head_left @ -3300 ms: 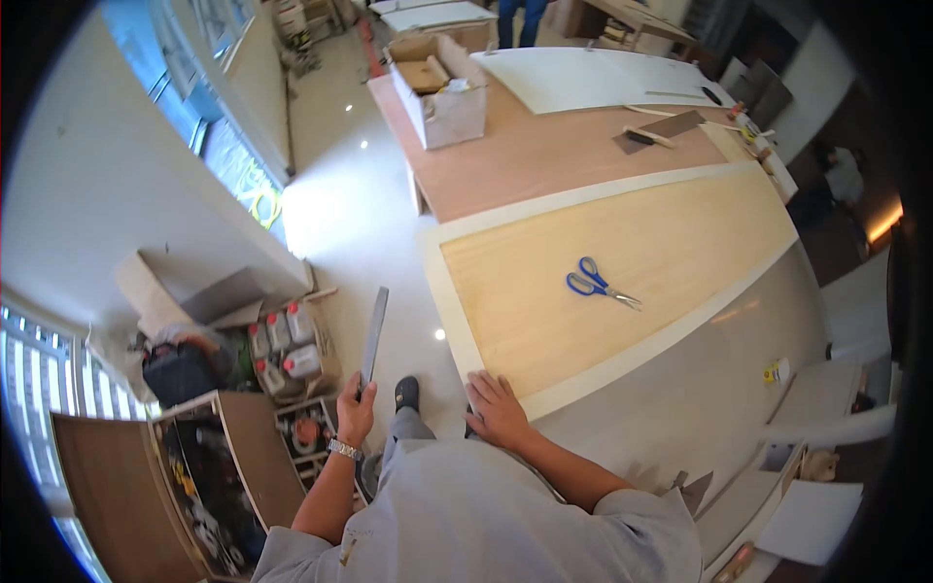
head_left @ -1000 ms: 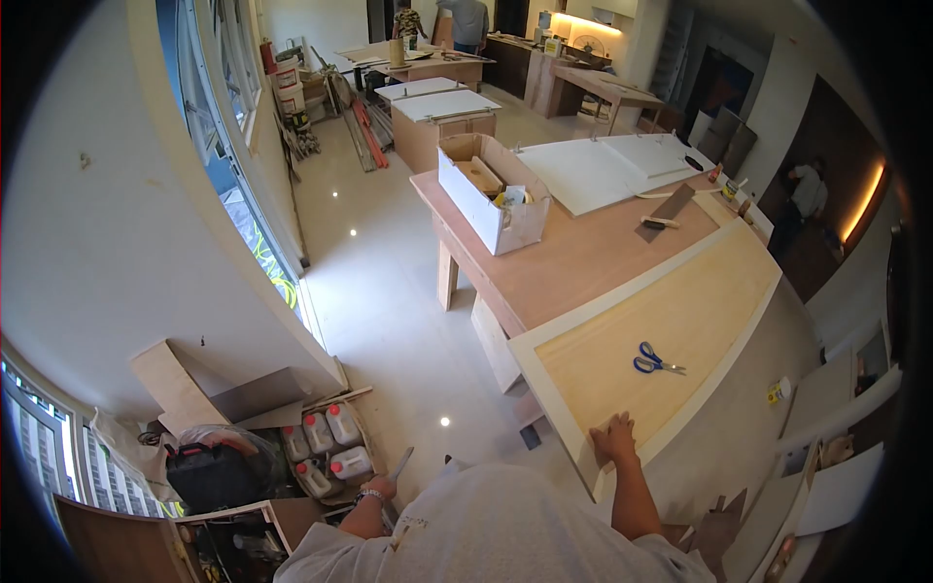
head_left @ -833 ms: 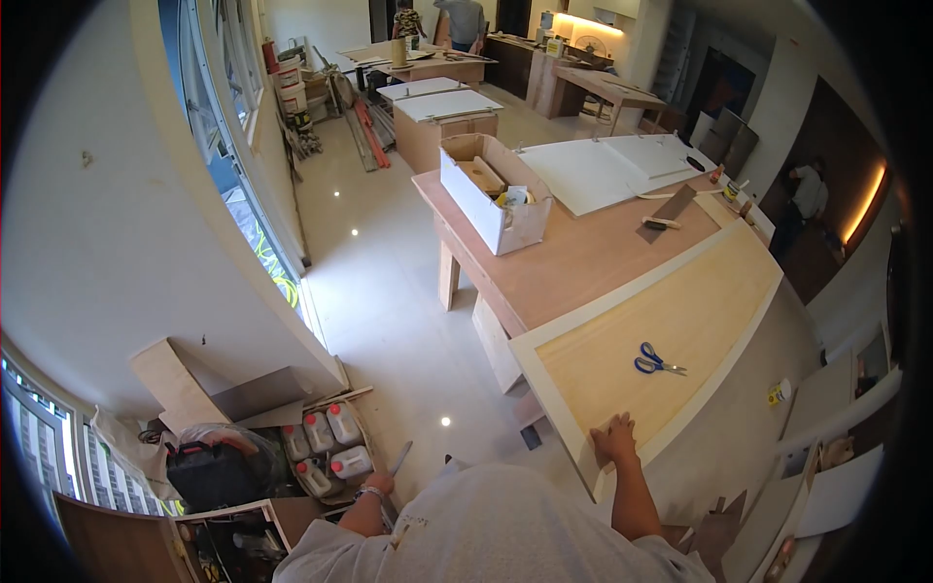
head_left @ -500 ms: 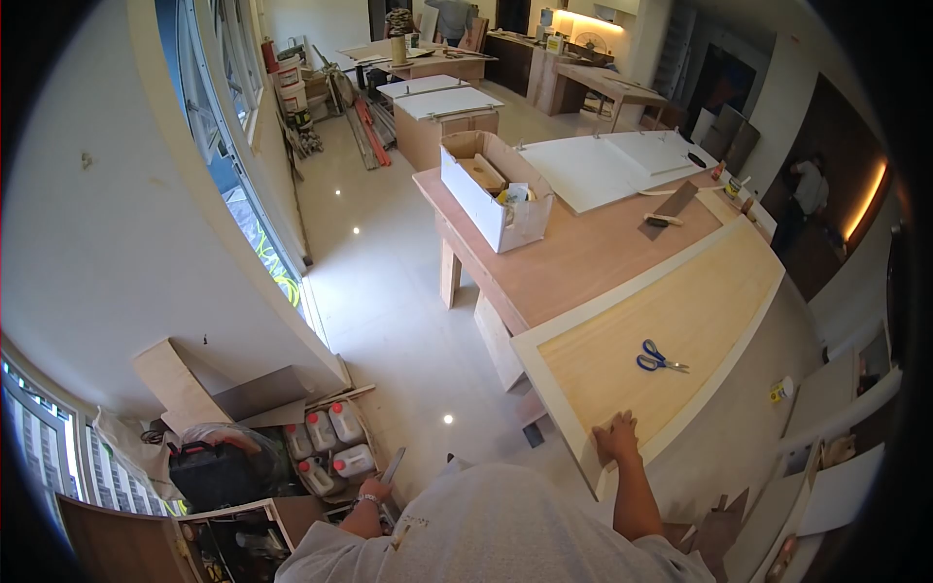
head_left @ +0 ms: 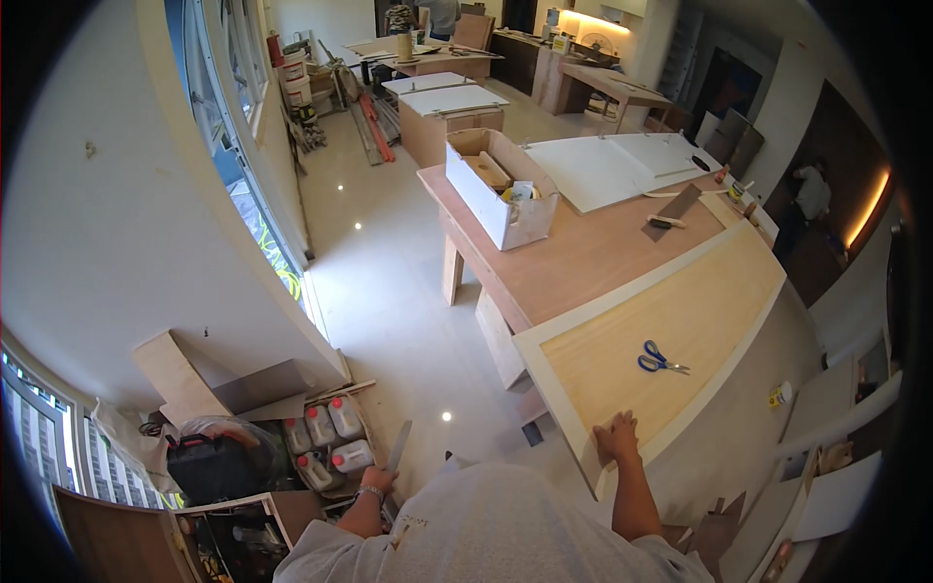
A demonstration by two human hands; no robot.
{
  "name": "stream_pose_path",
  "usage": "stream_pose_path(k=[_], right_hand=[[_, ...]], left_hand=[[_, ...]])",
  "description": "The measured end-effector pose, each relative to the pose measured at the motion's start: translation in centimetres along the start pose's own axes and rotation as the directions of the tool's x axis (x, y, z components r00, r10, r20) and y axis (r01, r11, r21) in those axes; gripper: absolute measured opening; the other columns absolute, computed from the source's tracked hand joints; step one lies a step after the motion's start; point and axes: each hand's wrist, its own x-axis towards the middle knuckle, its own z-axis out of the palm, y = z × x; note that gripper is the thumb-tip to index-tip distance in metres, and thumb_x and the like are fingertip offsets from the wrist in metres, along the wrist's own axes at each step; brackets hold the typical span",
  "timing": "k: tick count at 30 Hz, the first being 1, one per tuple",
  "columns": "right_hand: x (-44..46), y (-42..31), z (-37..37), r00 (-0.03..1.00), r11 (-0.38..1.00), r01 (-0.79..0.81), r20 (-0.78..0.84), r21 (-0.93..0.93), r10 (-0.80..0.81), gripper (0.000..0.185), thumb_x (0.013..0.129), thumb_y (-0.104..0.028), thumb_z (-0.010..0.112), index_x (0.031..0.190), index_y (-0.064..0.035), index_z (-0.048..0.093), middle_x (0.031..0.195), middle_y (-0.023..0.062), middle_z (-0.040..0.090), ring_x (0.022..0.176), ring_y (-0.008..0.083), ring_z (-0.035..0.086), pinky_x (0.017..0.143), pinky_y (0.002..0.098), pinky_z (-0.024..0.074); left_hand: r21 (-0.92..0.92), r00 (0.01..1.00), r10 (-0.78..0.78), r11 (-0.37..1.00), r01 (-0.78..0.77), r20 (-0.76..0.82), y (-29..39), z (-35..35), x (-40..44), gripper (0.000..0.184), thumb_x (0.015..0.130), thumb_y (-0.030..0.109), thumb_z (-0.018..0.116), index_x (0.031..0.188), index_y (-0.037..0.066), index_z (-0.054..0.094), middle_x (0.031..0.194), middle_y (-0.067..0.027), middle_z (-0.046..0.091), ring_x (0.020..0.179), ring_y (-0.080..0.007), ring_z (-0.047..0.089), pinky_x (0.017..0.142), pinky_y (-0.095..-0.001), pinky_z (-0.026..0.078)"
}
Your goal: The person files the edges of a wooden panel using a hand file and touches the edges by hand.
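Observation:
My left hand [head_left: 377, 480], with a metal watch at the wrist, is closed around a long flat grey blade-like tool [head_left: 400, 443] that points up and away over the floor. My right hand [head_left: 616, 437] rests with fingers spread on the near corner of a pale wooden panel [head_left: 671, 321] with a white border. Blue-handled scissors [head_left: 663, 358] lie on the panel, beyond my right hand, their handle loops to the left. The panel overlies the near edge of a brown worktable [head_left: 573, 257].
A cardboard box [head_left: 499, 190] of offcuts and white boards [head_left: 622, 165] sit on the worktable. Capped jugs [head_left: 330, 437], a black case [head_left: 214, 464] and an open wooden cabinet [head_left: 233, 534] stand at lower left. Other people [head_left: 809, 194] are farther back.
Since the oldest frame, the view has tilted up and swung left, and my right hand has stayed on the panel's corner. Lately the tool in my left hand has risen slightly, pointing farther away.

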Motion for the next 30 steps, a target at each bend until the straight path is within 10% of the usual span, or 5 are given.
stream_pose_path(k=[14, 30], right_hand=[[0.9, 1.1, 1.1, 1.0, 0.999, 0.017, 0.014, 0.043, -0.017, 0.097, 0.085, -0.053, 0.071, 0.153, 0.0037, 0.032, 0.166, 0.0228, 0.013, 0.152, 0.0456, 0.012, 0.111, 0.073, 0.0258], [-0.3, -0.9, -0.9, 0.995, 0.999, -0.032, 0.095, 0.016, 0.03, 0.095, 0.089, -0.051, 0.067, 0.154, 0.0047, 0.028, 0.166, 0.0239, 0.009, 0.153, 0.0455, 0.008, 0.113, 0.072, 0.0248]], left_hand=[[-0.326, 0.996, -0.072, 0.944, 0.054, -0.044, 2.5, 0.3, -0.3, 0.027, 0.084, 0.024, 0.072, 0.086, -0.003, 0.07, 0.061, -0.0107, 0.066, 0.049, -0.022, 0.067, 0.045, -0.0355, 0.051], [-0.634, 1.0, 0.005, 0.773, -0.018, -0.023, 12.2, -0.3, -5.2, 0.019, 0.088, 0.014, 0.07, 0.097, -0.002, 0.064, 0.069, -0.0045, 0.057, 0.049, -0.0172, 0.059, 0.042, -0.0297, 0.047]])
